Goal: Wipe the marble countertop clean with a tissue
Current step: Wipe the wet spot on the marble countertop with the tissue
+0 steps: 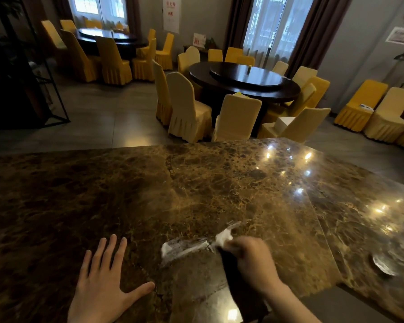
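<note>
Ideally the right hand (250, 255), clenched on the tissue (223, 236), presses flat; left hand (103, 283), splayed, steadies on the table (196, 183).

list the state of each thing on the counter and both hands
left hand: open, fingers spread, flat on the marble
right hand: closed on the tissue, blurred
tissue: crumpled, pressed to the marble
marble countertop: glossy, pale smear beside the tissue
</note>
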{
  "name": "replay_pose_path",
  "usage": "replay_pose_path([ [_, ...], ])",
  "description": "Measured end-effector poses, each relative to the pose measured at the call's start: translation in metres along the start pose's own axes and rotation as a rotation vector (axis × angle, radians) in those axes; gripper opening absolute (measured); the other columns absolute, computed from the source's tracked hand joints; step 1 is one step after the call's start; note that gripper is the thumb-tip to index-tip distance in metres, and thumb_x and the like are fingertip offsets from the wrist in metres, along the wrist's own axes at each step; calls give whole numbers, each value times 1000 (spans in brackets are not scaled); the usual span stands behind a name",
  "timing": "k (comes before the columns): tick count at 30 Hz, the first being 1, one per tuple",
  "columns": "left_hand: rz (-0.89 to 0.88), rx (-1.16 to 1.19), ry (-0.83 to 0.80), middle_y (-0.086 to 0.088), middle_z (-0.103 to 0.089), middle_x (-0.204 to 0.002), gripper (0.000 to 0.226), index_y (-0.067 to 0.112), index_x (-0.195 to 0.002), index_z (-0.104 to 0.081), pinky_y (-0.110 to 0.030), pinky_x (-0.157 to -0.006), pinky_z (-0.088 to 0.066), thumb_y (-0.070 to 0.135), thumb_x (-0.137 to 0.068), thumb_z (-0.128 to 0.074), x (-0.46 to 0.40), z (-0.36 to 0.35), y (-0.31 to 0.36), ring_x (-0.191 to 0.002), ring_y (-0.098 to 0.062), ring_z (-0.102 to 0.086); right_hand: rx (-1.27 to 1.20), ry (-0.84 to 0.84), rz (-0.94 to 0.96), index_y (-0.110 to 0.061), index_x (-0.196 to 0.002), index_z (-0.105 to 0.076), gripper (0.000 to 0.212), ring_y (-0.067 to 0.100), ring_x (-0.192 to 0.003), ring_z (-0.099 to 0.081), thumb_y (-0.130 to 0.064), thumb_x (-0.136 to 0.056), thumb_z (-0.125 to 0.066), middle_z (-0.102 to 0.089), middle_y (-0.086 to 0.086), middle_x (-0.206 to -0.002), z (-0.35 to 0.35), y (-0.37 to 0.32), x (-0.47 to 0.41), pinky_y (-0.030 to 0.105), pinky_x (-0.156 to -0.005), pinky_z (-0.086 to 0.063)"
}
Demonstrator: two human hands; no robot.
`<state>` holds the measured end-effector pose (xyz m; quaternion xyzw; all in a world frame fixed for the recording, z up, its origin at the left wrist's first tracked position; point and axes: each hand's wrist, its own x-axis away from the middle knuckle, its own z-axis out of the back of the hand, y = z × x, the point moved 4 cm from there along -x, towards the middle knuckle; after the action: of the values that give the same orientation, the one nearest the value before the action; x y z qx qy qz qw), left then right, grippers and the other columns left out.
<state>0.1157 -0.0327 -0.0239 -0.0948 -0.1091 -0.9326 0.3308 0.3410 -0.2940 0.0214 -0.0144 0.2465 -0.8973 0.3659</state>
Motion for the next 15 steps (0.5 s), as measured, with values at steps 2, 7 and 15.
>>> replay_pose_path([
  [2,2,-5,-4,3,35,-162,141,26,-148,35,-50,-129,12,114,-41,6,0,0,0,-151,-19,32,-79,177,-202,-17,-97,-79,17,23,-89,-71,-8,-84,-73,-79,2,-93,20,29,-26,41,-79,-57],
  [7,16,-16,-20,3,36,-161,142,26,-147,37,-51,-128,12,114,-39,5,-2,0,0,-150,-19,32,114,97,-407,-12,-127,-66,46,33,-109,-59,2,-84,-62,-67,10,-115,22,66,-62,42,-86,-52],
  [15,23,-18,-32,4,37,-161,144,27,-147,35,-50,-128,15,115,-38,2,-7,-3,-1,-149,-18,34,196,-94,-31,-15,-138,-53,50,27,-119,-45,-3,-90,-59,-46,6,-134,-29,4,-50,39,-95,-51],
])
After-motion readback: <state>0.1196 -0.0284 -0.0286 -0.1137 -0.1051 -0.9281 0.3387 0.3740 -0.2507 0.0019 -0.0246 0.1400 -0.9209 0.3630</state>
